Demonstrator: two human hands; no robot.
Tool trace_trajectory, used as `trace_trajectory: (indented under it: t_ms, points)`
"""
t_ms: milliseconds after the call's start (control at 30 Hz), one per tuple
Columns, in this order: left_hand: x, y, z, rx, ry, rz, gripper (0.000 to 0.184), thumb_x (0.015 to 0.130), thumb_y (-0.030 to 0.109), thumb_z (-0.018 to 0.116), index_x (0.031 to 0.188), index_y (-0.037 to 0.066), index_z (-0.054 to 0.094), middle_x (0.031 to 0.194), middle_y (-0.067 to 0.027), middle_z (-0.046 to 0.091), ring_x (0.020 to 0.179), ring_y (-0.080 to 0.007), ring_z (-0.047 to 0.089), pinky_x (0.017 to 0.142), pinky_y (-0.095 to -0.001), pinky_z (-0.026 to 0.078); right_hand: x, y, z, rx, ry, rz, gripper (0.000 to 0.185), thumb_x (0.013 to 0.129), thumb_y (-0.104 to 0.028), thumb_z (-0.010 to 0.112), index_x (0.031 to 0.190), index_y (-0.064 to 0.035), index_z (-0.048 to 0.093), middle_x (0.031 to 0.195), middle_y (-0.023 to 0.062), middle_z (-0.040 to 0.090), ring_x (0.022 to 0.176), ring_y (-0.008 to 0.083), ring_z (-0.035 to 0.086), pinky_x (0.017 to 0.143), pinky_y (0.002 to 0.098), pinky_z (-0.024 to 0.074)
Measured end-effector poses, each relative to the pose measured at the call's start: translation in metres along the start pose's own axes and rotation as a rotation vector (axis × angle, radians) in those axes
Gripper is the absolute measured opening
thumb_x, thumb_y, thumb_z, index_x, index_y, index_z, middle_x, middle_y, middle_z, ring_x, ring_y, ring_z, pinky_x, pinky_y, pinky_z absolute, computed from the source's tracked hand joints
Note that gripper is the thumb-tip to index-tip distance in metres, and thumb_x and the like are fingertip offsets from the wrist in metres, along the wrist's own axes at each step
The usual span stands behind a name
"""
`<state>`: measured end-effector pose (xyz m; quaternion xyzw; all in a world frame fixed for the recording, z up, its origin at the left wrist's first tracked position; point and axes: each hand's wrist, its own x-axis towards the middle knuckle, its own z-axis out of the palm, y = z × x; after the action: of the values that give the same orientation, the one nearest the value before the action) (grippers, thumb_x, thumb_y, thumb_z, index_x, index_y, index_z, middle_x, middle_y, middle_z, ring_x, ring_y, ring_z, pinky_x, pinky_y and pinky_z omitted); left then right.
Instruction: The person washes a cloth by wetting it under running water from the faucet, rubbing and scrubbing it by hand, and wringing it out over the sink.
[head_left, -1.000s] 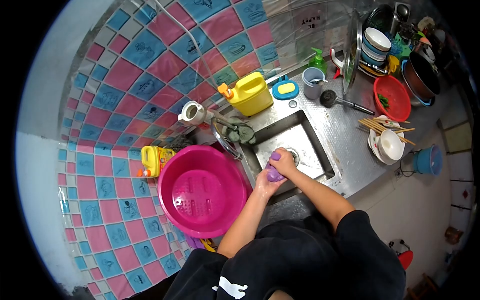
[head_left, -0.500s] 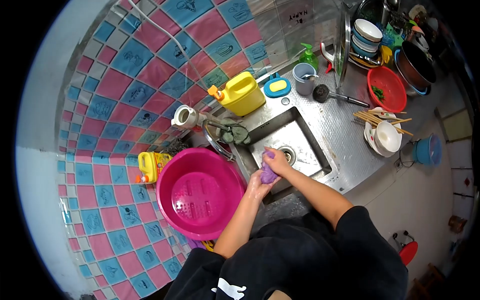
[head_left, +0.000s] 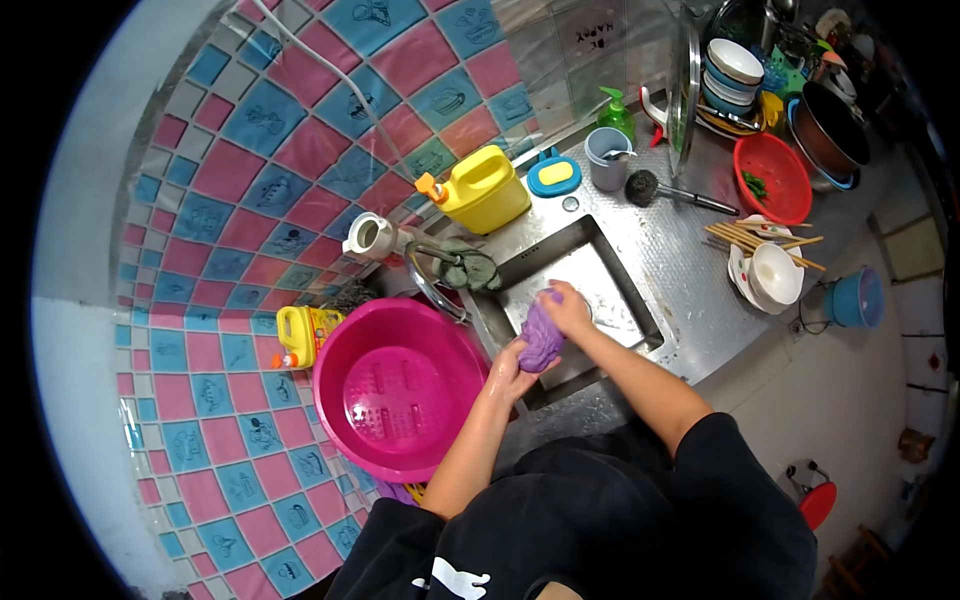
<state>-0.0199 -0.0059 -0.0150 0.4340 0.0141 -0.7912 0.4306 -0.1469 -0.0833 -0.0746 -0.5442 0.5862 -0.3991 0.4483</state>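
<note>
A bunched purple cloth (head_left: 541,335) is between my two hands, above the steel sink (head_left: 637,318). My left hand (head_left: 513,372) is closed around its lower end, palm turned up. At its upper right side, my right hand (head_left: 568,308) grips the cloth with fingers wrapped over it. The cloth looks wet and crumpled. Behind my right hand the drain is mostly hidden. The faucet (head_left: 432,285) curves in at the sink's left, with a dark green rag (head_left: 470,270) hanging by it.
A large pink basin (head_left: 400,390) stands left of the sink. Behind are a yellow jug (head_left: 485,190), a soap dish (head_left: 554,176) and a grey cup (head_left: 607,160). On the right counter lie a pot scrubber (head_left: 643,187), chopsticks (head_left: 745,238), bowls (head_left: 775,275) and a red colander (head_left: 775,180).
The purple cloth has loosened and spread into a larger bunch. My right hand has moved slightly up and right, my left hand slightly down and left.
</note>
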Motion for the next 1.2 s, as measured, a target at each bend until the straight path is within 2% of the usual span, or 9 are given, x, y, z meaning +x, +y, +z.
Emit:
trace_trajectory:
  t_ms: [233, 367, 567, 600, 733, 900, 967, 1000, 1200]
  points:
    - [0.003, 0.002, -0.010, -0.025, 0.297, -0.177, 0.046, 0.086, 0.025, 0.050, 0.127, 0.009, 0.035, 0.126, -0.0239, 0.037, 0.118, -0.0373, 0.037, 0.093, -0.0550, 0.035, -0.016, -0.013, -0.024, 0.133, -0.225, -0.141, 0.025, 0.072, -0.021, 0.066, 0.086, -0.0023, 0.056, 0.117, 0.0199, 0.049, 0.107, 0.0290, 0.049, 0.091, 0.0330, 0.0375]
    - [0.015, 0.000, -0.003, -0.291, -0.197, -0.220, 0.060, 0.087, 0.047, 0.040, 0.126, 0.001, 0.035, 0.126, -0.0265, 0.037, 0.121, -0.0421, 0.030, 0.099, -0.0491, 0.031, -0.067, -0.040, -0.007, 0.099, -0.451, -0.301, 0.020, 0.063, -0.014, 0.066, 0.078, -0.0059, 0.055, 0.099, 0.0130, 0.057, 0.097, 0.0286, 0.051, 0.086, 0.0378, 0.0385]
    - [0.021, -0.001, 0.004, -0.501, -0.332, -0.259, 0.040, 0.093, 0.021, 0.031, 0.129, 0.002, 0.033, 0.129, -0.0238, 0.036, 0.126, -0.0353, 0.028, 0.097, -0.0374, 0.037, -0.094, -0.087, -0.011, -0.127, -0.381, -0.660, 0.013, 0.060, -0.019, 0.064, 0.065, -0.0092, 0.058, 0.077, 0.0034, 0.058, 0.080, 0.0229, 0.050, 0.072, 0.0396, 0.0335]
    - [0.025, -0.013, 0.005, -0.129, -0.318, 0.069, 0.037, 0.092, 0.016, 0.032, 0.125, 0.000, 0.033, 0.120, -0.0227, 0.044, 0.110, -0.0263, 0.048, 0.094, -0.0347, 0.040, -0.083, -0.075, -0.003, -0.132, -0.247, -0.727, 0.011, 0.060, -0.020, 0.064, 0.061, -0.0099, 0.058, 0.071, 0.0021, 0.057, 0.077, 0.0232, 0.050, 0.071, 0.0403, 0.0335]
    - [0.025, -0.018, 0.017, -0.185, 0.015, 0.061, 0.030, 0.092, 0.013, 0.030, 0.118, 0.003, 0.042, 0.114, -0.0116, 0.051, 0.105, -0.0239, 0.051, 0.092, -0.0395, 0.042, -0.020, -0.026, -0.004, -0.113, 0.003, -0.057, 0.016, 0.066, -0.018, 0.060, 0.061, -0.0034, 0.055, 0.067, 0.0133, 0.055, 0.070, 0.0311, 0.048, 0.066, 0.0415, 0.0387]
    - [0.042, -0.027, -0.022, -0.314, 0.049, 0.074, 0.031, 0.092, 0.024, 0.033, 0.118, 0.011, 0.044, 0.116, -0.0086, 0.050, 0.107, -0.0258, 0.049, 0.091, -0.0438, 0.040, -0.059, -0.037, 0.012, 0.311, -0.037, -0.076, 0.011, 0.069, -0.012, 0.060, 0.074, -0.0021, 0.060, 0.090, 0.0131, 0.062, 0.093, 0.0290, 0.055, 0.086, 0.0362, 0.0404]
    - [0.041, -0.032, -0.049, -0.246, -0.480, 0.063, 0.042, 0.087, 0.044, 0.037, 0.118, 0.017, 0.044, 0.118, -0.0078, 0.049, 0.110, -0.0297, 0.046, 0.093, -0.0492, 0.036, -0.084, -0.065, 0.013, 0.309, -0.016, -0.160, 0.030, 0.071, -0.027, 0.064, 0.094, -0.0073, 0.063, 0.101, 0.0140, 0.059, 0.102, 0.0252, 0.052, 0.082, 0.0356, 0.0444]
    - [0.028, -0.031, -0.024, -0.062, 0.003, 0.100, 0.056, 0.080, 0.060, 0.038, 0.117, 0.019, 0.045, 0.119, -0.0072, 0.047, 0.112, -0.0331, 0.043, 0.094, -0.0523, 0.033, -0.090, -0.082, 0.005, 0.156, -0.058, -0.312, 0.022, 0.072, -0.020, 0.061, 0.087, -0.0049, 0.063, 0.100, 0.0134, 0.060, 0.102, 0.0272, 0.053, 0.088, 0.0376, 0.0395]
    - [0.018, -0.020, 0.017, -0.114, 0.105, 0.106, 0.033, 0.092, 0.031, 0.036, 0.118, 0.012, 0.044, 0.116, -0.0068, 0.051, 0.107, -0.0219, 0.050, 0.093, -0.0409, 0.039, -0.029, -0.011, 0.020, 0.111, -0.171, -0.022, 0.023, 0.076, -0.015, 0.057, 0.096, -0.0057, 0.062, 0.109, 0.0151, 0.058, 0.107, 0.0321, 0.051, 0.097, 0.0405, 0.0316]
